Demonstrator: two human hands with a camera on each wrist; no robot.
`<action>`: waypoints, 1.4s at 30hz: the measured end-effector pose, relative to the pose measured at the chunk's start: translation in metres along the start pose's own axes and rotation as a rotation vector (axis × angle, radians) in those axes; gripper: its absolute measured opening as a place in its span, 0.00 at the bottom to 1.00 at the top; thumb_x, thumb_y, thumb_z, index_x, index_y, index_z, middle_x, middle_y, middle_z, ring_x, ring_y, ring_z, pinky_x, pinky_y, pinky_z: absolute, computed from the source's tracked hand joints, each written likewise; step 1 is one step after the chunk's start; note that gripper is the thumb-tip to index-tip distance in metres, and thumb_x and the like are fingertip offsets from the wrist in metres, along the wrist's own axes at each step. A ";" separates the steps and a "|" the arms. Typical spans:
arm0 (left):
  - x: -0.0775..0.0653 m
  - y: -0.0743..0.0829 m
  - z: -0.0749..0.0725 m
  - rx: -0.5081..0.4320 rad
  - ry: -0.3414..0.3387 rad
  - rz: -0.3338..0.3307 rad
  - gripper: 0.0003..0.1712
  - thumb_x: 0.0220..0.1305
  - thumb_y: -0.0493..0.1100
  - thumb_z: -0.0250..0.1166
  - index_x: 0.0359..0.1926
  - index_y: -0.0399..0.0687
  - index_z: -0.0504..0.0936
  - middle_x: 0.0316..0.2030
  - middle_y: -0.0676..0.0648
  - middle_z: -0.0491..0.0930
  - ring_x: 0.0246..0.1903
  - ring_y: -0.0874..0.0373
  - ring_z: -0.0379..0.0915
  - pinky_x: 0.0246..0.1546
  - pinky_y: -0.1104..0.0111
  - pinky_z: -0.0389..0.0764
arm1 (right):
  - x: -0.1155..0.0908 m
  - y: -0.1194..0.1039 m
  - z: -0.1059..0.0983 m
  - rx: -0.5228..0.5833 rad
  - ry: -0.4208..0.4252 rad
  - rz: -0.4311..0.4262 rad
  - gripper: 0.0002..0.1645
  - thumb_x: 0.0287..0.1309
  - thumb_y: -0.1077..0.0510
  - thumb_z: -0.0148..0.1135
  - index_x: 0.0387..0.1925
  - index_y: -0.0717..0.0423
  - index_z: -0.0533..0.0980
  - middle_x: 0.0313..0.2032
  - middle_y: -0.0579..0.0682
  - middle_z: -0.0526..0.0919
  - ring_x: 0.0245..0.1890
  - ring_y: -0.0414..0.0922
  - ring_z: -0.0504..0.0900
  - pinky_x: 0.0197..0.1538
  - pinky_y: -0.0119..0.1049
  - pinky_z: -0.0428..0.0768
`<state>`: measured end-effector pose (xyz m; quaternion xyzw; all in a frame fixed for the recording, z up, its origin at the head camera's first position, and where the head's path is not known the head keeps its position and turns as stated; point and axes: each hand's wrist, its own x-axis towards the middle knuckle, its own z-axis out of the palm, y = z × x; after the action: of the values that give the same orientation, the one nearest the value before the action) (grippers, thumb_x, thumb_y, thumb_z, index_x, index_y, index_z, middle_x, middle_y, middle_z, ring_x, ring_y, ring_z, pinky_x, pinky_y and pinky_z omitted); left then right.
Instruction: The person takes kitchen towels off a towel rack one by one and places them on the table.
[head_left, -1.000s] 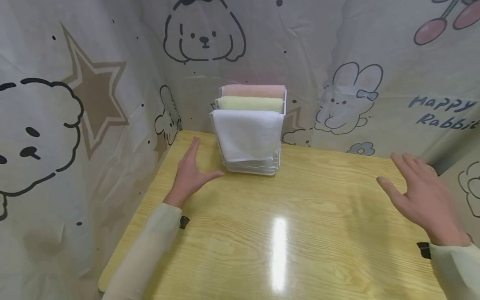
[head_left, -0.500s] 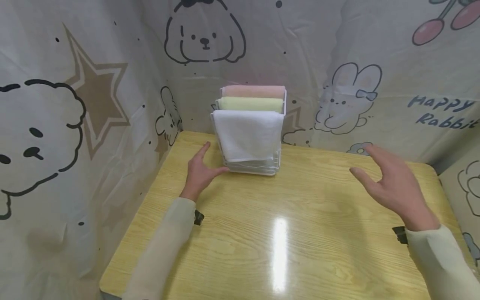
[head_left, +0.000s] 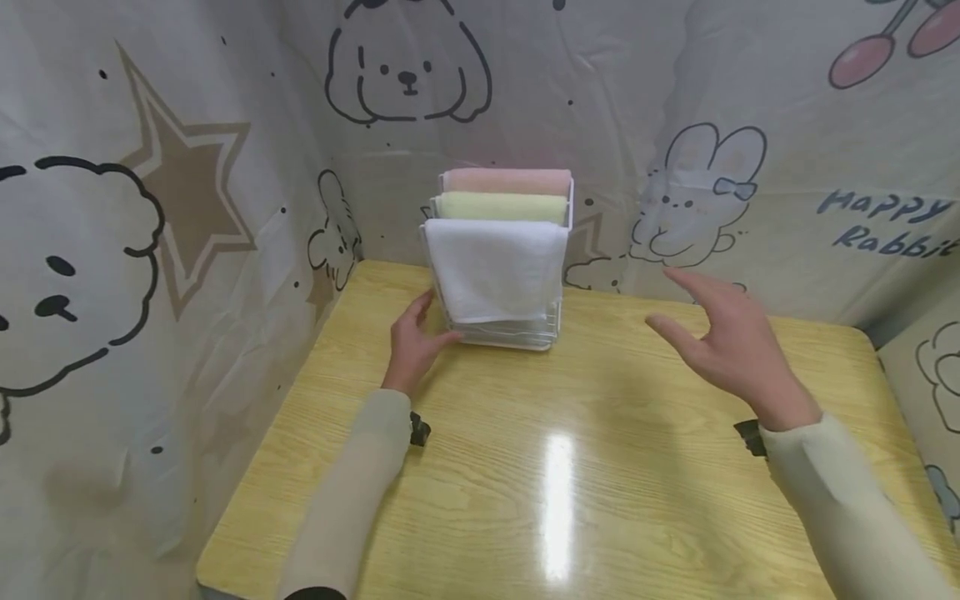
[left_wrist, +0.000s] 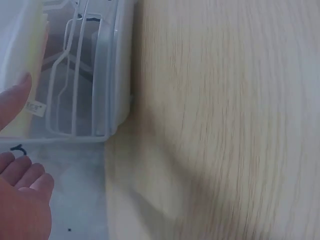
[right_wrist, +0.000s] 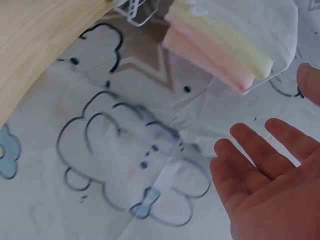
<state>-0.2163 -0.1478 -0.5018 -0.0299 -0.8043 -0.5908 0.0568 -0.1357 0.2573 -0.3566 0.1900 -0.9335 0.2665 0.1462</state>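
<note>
A white wire rack point(head_left: 504, 342) stands at the back of the table, with a white towel point(head_left: 498, 271) hanging at its front. Behind that hang a yellow towel point(head_left: 502, 207) and a pink towel point(head_left: 506, 181). My left hand point(head_left: 414, 343) is at the rack's lower left, thumb by the front corner and fingers along the left side; contact cannot be told. The left wrist view has the rack's wire bars point(left_wrist: 75, 95) between thumb and fingers. To the right of the rack, my right hand point(head_left: 738, 346) is held in the air, fingers extended and thumb apart, holding nothing.
The wooden table point(head_left: 600, 492) has rounded corners and a bright light reflection. A pale cloth printed with cartoon animals point(head_left: 408, 79) hangs behind it and along the left and right sides.
My left hand has moved right and up to the rack's lower left side. My right hand has travelled left toward the rack. The rack and towels have stayed in place.
</note>
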 end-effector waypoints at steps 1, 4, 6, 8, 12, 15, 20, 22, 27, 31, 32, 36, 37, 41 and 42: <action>0.001 -0.001 0.002 -0.016 0.009 0.004 0.51 0.49 0.34 0.81 0.72 0.38 0.65 0.72 0.42 0.63 0.72 0.50 0.57 0.72 0.72 0.61 | 0.003 -0.003 0.001 0.008 -0.001 -0.010 0.40 0.61 0.50 0.71 0.71 0.55 0.68 0.66 0.60 0.73 0.64 0.63 0.71 0.64 0.64 0.71; 0.003 -0.004 0.008 -0.048 0.034 -0.001 0.48 0.49 0.33 0.80 0.70 0.37 0.67 0.70 0.41 0.67 0.70 0.50 0.61 0.72 0.69 0.62 | 0.014 -0.012 0.005 0.022 0.007 -0.044 0.39 0.61 0.51 0.71 0.70 0.55 0.69 0.66 0.59 0.74 0.64 0.62 0.72 0.64 0.63 0.72; 0.005 -0.007 0.012 -0.045 0.043 -0.008 0.46 0.50 0.34 0.80 0.69 0.37 0.69 0.69 0.41 0.70 0.69 0.50 0.63 0.72 0.66 0.64 | 0.020 -0.018 0.009 0.029 0.028 -0.071 0.38 0.60 0.51 0.72 0.69 0.56 0.70 0.65 0.58 0.75 0.64 0.60 0.73 0.64 0.61 0.73; 0.005 -0.009 0.015 -0.033 0.054 -0.015 0.44 0.50 0.34 0.80 0.68 0.39 0.71 0.67 0.42 0.72 0.67 0.49 0.66 0.71 0.64 0.66 | 0.026 -0.024 0.012 0.043 0.042 -0.090 0.37 0.61 0.52 0.72 0.69 0.57 0.71 0.65 0.58 0.76 0.64 0.60 0.73 0.65 0.60 0.73; 0.006 -0.011 0.018 -0.042 0.068 0.001 0.41 0.50 0.34 0.79 0.66 0.39 0.73 0.65 0.41 0.74 0.66 0.48 0.68 0.71 0.62 0.67 | 0.036 -0.035 0.018 0.067 0.036 -0.107 0.36 0.63 0.51 0.70 0.68 0.57 0.71 0.65 0.57 0.75 0.65 0.58 0.72 0.67 0.57 0.72; 0.005 -0.013 0.018 -0.070 0.076 0.003 0.40 0.52 0.34 0.79 0.66 0.39 0.73 0.65 0.41 0.74 0.65 0.49 0.69 0.70 0.62 0.68 | 0.045 -0.043 0.021 0.074 0.023 -0.109 0.35 0.64 0.50 0.69 0.68 0.56 0.71 0.65 0.56 0.75 0.66 0.57 0.72 0.69 0.56 0.71; 0.003 -0.016 0.020 -0.101 0.089 -0.015 0.36 0.55 0.36 0.77 0.65 0.42 0.75 0.63 0.44 0.77 0.63 0.51 0.72 0.67 0.64 0.72 | 0.062 -0.052 0.027 0.103 0.057 -0.163 0.32 0.62 0.54 0.71 0.65 0.59 0.74 0.63 0.56 0.78 0.64 0.56 0.74 0.68 0.52 0.72; 0.003 -0.016 0.021 -0.110 0.102 -0.008 0.35 0.56 0.35 0.77 0.64 0.42 0.75 0.61 0.44 0.78 0.62 0.52 0.73 0.66 0.65 0.73 | 0.068 -0.056 0.030 0.119 0.077 -0.188 0.31 0.61 0.55 0.72 0.64 0.60 0.75 0.61 0.56 0.79 0.63 0.55 0.75 0.67 0.52 0.73; 0.006 -0.017 0.024 -0.127 0.124 0.025 0.32 0.57 0.32 0.75 0.62 0.39 0.76 0.59 0.42 0.79 0.60 0.51 0.74 0.64 0.68 0.75 | 0.085 -0.067 0.034 0.154 0.113 -0.221 0.29 0.60 0.56 0.73 0.61 0.60 0.77 0.59 0.55 0.81 0.60 0.53 0.76 0.64 0.50 0.76; 0.006 -0.015 0.026 -0.121 0.130 0.024 0.31 0.56 0.32 0.75 0.61 0.39 0.77 0.59 0.41 0.79 0.60 0.50 0.75 0.64 0.68 0.75 | 0.097 -0.072 0.040 0.168 0.123 -0.243 0.27 0.60 0.56 0.73 0.59 0.62 0.79 0.57 0.56 0.82 0.59 0.53 0.77 0.63 0.49 0.76; 0.006 -0.015 0.026 -0.118 0.129 0.022 0.31 0.56 0.32 0.75 0.62 0.39 0.77 0.59 0.41 0.79 0.60 0.50 0.75 0.64 0.67 0.75 | 0.100 -0.073 0.042 0.172 0.121 -0.245 0.27 0.60 0.56 0.73 0.58 0.63 0.79 0.57 0.56 0.82 0.59 0.53 0.77 0.63 0.49 0.76; 0.007 -0.017 0.028 -0.106 0.124 0.017 0.32 0.56 0.33 0.76 0.62 0.39 0.77 0.59 0.41 0.79 0.60 0.50 0.75 0.64 0.67 0.76 | 0.111 -0.077 0.048 0.161 0.116 -0.261 0.25 0.61 0.56 0.72 0.56 0.65 0.79 0.54 0.58 0.83 0.56 0.55 0.79 0.61 0.50 0.77; 0.007 -0.017 0.028 -0.103 0.122 0.017 0.31 0.56 0.34 0.76 0.62 0.39 0.77 0.59 0.41 0.79 0.60 0.50 0.75 0.64 0.67 0.76 | 0.113 -0.078 0.049 0.152 0.111 -0.259 0.25 0.61 0.56 0.72 0.56 0.65 0.80 0.54 0.58 0.83 0.55 0.55 0.79 0.61 0.50 0.77; 0.009 -0.017 0.029 -0.091 0.118 0.008 0.31 0.56 0.34 0.76 0.61 0.39 0.77 0.59 0.41 0.80 0.60 0.50 0.75 0.63 0.67 0.76 | 0.124 -0.083 0.054 0.112 0.081 -0.241 0.26 0.62 0.52 0.71 0.56 0.64 0.80 0.54 0.57 0.84 0.56 0.54 0.79 0.62 0.49 0.77; 0.009 -0.017 0.029 -0.087 0.117 0.004 0.31 0.56 0.34 0.76 0.61 0.38 0.78 0.59 0.41 0.80 0.60 0.50 0.75 0.63 0.68 0.76 | 0.127 -0.084 0.056 0.113 0.071 -0.236 0.26 0.62 0.52 0.71 0.56 0.64 0.80 0.54 0.57 0.83 0.57 0.54 0.78 0.63 0.48 0.76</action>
<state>-0.2293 -0.1249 -0.5253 0.0008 -0.7731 -0.6258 0.1037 -0.2210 0.1258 -0.3177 0.2967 -0.8825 0.3061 0.1986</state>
